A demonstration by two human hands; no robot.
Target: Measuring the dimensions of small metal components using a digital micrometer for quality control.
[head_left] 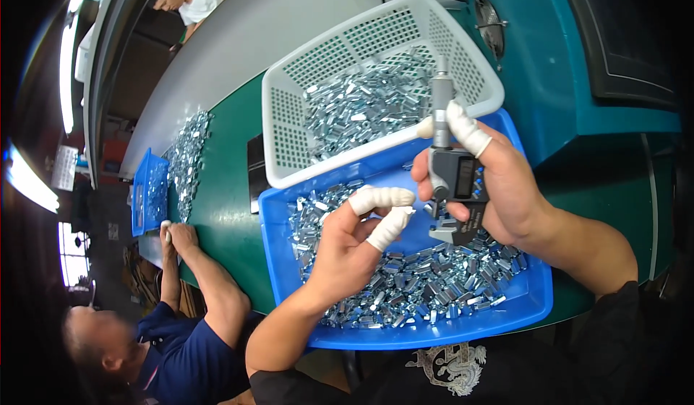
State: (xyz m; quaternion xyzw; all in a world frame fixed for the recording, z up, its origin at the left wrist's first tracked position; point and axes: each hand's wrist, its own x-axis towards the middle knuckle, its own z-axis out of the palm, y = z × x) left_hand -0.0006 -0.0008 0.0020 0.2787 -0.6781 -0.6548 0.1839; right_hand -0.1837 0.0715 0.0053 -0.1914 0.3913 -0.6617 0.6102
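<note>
My right hand (510,188) is closed round a digital micrometer (443,161), with its thimble pointing up and its frame toward me. White finger cots cover the thumb and a fingertip beside the thimble. Just left of the frame, my left hand (350,250) pinches thumb and forefinger together, both in white cots. Whatever lies between those tips is too small to make out. Both hands are above a blue plastic bin (426,338) that holds many shiny hexagonal metal pieces (426,286).
A white perforated basket (285,134) with more such pieces rests at the blue bin's far side. Leftward, a loose pile of pieces (189,156) lies by a smaller blue bin (142,195), where a co-worker's hands (178,235) are. Another person sits farther back. A teal housing (531,51) stands at right.
</note>
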